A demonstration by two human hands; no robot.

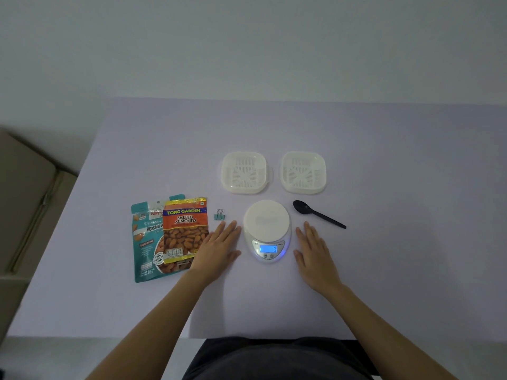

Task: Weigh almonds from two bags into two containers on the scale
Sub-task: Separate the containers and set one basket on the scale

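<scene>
Left hand [219, 248] & right hand [315, 253] lie flat either side of scale [266, 223], fingers straight, holding nothing. Left container [244, 172] is dead ahead of left fingertips, right container [303, 172] ahead of right. Orange bag [185, 231], overlapping teal bag [145, 242], sits just beside left hand.

Looks like home, plain living room. Pale lilac table [384, 149], far edge running along bare white wall [247, 45]. Off table's left edge, beige cushioned seat [24, 193], sofa-like. Household stuff on top: small kitchen scale [267, 229] mid-table, teal almond bag [145, 250] and orange almond bag [185, 231] to its left, shop-bought snack packs, black plastic spoon [315, 213] to its right. Soft, dim indoor light.
</scene>
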